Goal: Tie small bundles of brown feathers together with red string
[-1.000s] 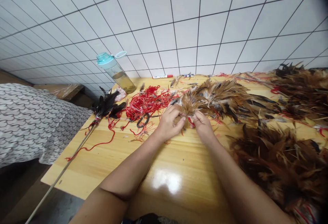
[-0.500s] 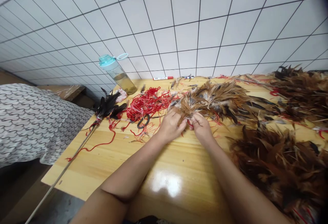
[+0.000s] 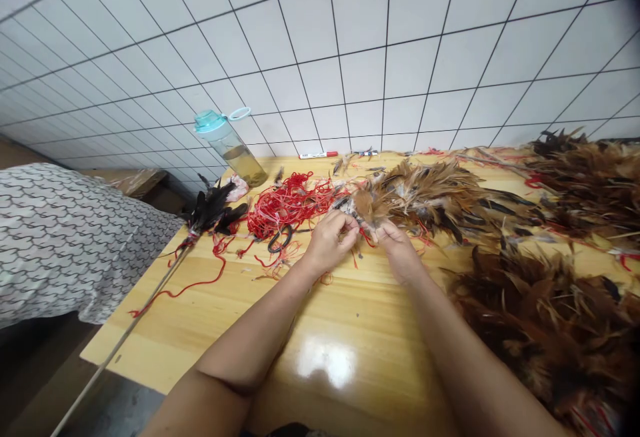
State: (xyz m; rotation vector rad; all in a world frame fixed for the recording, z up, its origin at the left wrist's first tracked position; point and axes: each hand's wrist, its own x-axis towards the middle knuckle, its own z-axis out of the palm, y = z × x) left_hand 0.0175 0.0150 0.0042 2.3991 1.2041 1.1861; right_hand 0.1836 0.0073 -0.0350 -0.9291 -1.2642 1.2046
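right hand (image 3: 399,250) pinched on base of brown feather tuft (image 3: 371,206); tuft above wooden table (image 3: 220,330), at near left end of larger feather bundle (image 3: 435,190). left hand (image 3: 331,242) just beside, thumb and forefinger curled close; cannot tell if clamped on anything. red string tangle (image 3: 287,205) farther left.

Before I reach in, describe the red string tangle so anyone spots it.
Start at the wooden table against the tiled wall. Between the turquoise-lidded bottle and the person's left hand lies the red string tangle. Its bright, heaped red loops set it apart from the black feathers and tan feathers on either side.
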